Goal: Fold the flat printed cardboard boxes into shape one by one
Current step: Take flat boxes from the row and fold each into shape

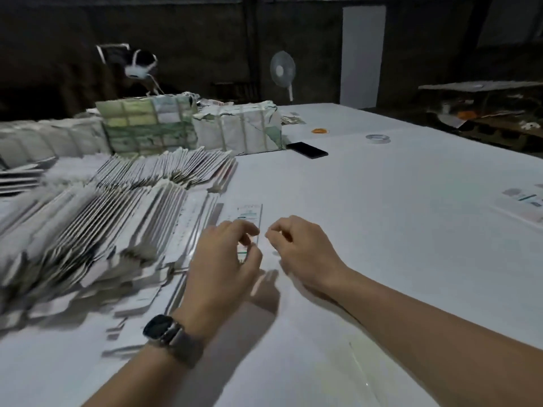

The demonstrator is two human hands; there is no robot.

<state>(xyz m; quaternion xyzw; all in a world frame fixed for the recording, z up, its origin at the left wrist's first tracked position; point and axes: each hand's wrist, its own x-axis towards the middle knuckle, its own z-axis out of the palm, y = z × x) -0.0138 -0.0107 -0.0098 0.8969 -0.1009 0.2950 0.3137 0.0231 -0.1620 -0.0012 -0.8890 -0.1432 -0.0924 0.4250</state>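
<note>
A: Head view: your left hand [226, 254] and right hand [296, 248], fingers loosely curled, hover over one flat box [249, 221] just right of the leaning stack [102, 218].

B: Whether either pinches it, I cannot tell. A careless brush left could topple that stack.

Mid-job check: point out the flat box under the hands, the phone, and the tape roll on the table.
flat box [249, 214]: head view, on its printed far end, beyond the fingers.
phone [307, 150]: head view, on the middle of its dark screen.
tape roll [378, 138]: head view, on the ring's near rim.
</note>
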